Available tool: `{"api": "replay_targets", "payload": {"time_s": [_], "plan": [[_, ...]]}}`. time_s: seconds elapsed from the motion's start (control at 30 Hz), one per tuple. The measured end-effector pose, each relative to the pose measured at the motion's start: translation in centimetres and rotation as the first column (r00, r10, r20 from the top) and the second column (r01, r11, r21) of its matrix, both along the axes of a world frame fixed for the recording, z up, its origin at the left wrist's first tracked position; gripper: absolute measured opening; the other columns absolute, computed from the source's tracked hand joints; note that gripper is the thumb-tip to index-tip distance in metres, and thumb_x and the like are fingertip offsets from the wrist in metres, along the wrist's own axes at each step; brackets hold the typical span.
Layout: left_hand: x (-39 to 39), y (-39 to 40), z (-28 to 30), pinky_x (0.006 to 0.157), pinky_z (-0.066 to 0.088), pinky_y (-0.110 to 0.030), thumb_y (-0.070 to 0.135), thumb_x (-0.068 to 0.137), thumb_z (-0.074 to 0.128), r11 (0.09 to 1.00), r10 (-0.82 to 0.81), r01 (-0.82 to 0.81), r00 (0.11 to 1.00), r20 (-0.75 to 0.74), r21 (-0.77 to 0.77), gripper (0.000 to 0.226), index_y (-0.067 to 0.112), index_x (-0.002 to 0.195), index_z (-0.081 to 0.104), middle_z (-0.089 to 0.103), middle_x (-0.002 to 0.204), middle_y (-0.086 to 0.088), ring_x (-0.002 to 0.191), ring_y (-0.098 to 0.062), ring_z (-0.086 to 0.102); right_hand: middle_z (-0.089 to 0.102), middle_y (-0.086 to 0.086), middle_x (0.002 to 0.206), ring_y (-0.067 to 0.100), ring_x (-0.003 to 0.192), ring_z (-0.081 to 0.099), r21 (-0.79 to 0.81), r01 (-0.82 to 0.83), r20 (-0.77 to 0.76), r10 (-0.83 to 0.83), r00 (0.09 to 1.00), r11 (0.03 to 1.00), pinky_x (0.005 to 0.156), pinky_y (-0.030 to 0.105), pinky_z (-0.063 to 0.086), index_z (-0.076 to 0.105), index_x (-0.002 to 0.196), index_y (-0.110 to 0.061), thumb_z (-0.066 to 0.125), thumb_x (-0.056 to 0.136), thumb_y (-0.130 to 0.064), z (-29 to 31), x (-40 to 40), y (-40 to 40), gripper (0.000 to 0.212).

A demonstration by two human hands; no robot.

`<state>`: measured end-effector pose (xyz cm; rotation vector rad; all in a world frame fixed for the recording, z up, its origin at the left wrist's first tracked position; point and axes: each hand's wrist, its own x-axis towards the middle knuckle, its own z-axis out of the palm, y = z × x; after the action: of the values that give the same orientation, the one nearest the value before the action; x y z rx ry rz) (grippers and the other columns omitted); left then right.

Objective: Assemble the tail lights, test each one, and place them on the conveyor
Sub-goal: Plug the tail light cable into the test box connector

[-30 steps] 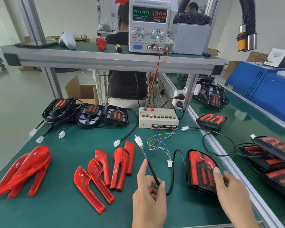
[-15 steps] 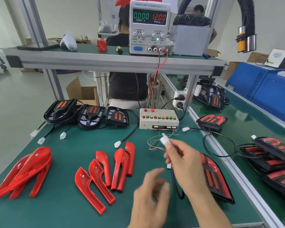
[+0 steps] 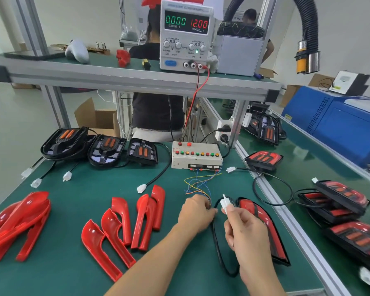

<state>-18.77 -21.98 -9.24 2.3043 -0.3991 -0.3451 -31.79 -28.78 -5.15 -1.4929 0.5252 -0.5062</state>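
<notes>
Lower centre, the right hand (image 3: 245, 228) pinches a white plastic connector (image 3: 225, 202) on a black cable; the left hand (image 3: 195, 212) curls around loose coloured wires (image 3: 198, 185); the assembled red-and-black tail light (image 3: 263, 226) lies on the green counter (image 3: 83, 189), lower right.

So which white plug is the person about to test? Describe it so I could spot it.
Find the beige button box on the green bench. Below its coloured wires, the right hand pinches a white plug. Unlike the other plugs, it is lifted off the bench.
</notes>
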Motion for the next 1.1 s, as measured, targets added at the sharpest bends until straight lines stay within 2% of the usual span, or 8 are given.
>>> {"api": "replay_targets", "payload": {"time_s": [0.1,0.2,0.27,0.37,0.5,0.7,0.97,1.1], "plan": [[0.0,1.7,0.8,0.051,0.050,-0.025,0.031,0.087,0.077,0.924,-0.013,-0.069,0.977,-0.211,-0.377,0.032,0.007,0.070,0.064,0.061,0.064,-0.003,0.052,-0.016,0.058,0.056,0.003,0.053,0.014,0.042,0.040,-0.037,0.004,-0.033,-0.005,0.999,0.999,0.038,0.018,0.030,0.066,0.072,-0.015,0.066,0.097,-0.031,-0.6,0.2,0.2,0.030],[0.0,4.0,2.4,0.050,0.049,-0.022,0.034,0.087,0.079,0.764,-0.106,-0.214,0.888,-0.447,-0.608,0.029,0.007,0.080,0.071,0.062,0.066,-0.001,0.050,-0.013,0.058,0.065,0.002,0.056,0.012,0.043,0.048,-0.182,0.005,-0.066,-0.017,0.998,0.983,0.047,0.026,0.040,0.068,0.072,-0.018,0.068,0.095,-0.035,-1.2,0.5,1.1,0.029],[-0.1,5.0,3.3,0.052,0.047,-0.021,0.038,0.086,0.079,0.732,-0.170,-0.247,0.837,-0.521,-0.635,0.031,0.007,0.087,0.075,0.061,0.069,-0.002,0.052,-0.013,0.055,0.069,-0.002,0.060,0.009,0.047,0.054,-0.291,-0.004,-0.088,-0.023,0.996,0.957,0.052,0.028,0.043,0.068,0.070,-0.022,0.068,0.094,-0.037,-1.3,0.7,1.9,0.028],[-0.2,5.5,4.0,0.052,0.042,-0.019,0.040,0.088,0.076,0.716,-0.239,-0.280,0.762,-0.602,-0.639,0.028,0.013,0.087,0.080,0.058,0.071,-0.001,0.053,-0.011,0.051,0.071,-0.014,0.064,0.003,0.058,0.063,-0.429,0.001,-0.126,-0.061,0.990,0.903,0.055,0.017,0.043,0.068,0.072,-0.028,0.068,0.093,-0.038,-1.1,1.3,2.7,0.023],[-0.2,5.5,4.7,0.052,0.045,-0.018,0.034,0.090,0.073,0.713,-0.282,-0.317,0.687,-0.670,-0.626,0.023,0.013,0.086,0.081,0.061,0.078,-0.002,0.059,-0.011,0.055,0.070,-0.011,0.066,0.007,0.066,0.065,-0.556,0.011,-0.154,-0.116,0.981,0.831,0.068,0.033,0.052,0.069,0.080,-0.027,0.067,0.095,-0.038,-0.9,1.9,3.3,0.019],[-0.1,5.7,5.1,0.052,0.044,-0.019,0.026,0.091,0.072,0.723,-0.234,-0.345,0.693,-0.682,-0.599,0.018,0.008,0.091,0.078,0.060,0.077,-0.004,0.062,-0.013,0.054,0.074,-0.007,0.075,0.025,0.075,0.068,-0.629,0.084,-0.098,-0.186,0.978,0.773,0.072,0.042,0.053,0.070,0.089,-0.021,0.066,0.095,-0.038,-0.9,2.1,3.8,0.018],[-0.1,5.5,4.9,0.063,0.046,-0.023,0.023,0.090,0.072,0.705,-0.252,-0.364,0.674,-0.695,-0.609,0.017,0.007,0.090,0.078,0.063,0.079,-0.007,0.067,-0.017,0.058,0.073,-0.005,0.077,0.028,0.078,0.068,-0.686,0.047,-0.139,-0.195,0.971,0.726,0.069,0.041,0.050,0.066,0.090,-0.022,0.062,0.097,-0.044,-0.9,2.3,4.0,0.023],[-0.2,5.5,5.3,0.066,0.045,-0.026,0.036,0.092,0.067,0.736,-0.248,-0.344,0.664,-0.706,-0.582,0.028,0.009,0.098,0.075,0.064,0.087,-0.009,0.069,-0.018,0.056,0.074,-0.003,0.077,0.028,0.077,0.069,-0.688,0.085,-0.112,-0.221,0.969,0.720,0.068,0.040,0.050,0.067,0.091,-0.022,0.059,0.097,-0.048,-0.6,2.6,3.9,0.027]]}}
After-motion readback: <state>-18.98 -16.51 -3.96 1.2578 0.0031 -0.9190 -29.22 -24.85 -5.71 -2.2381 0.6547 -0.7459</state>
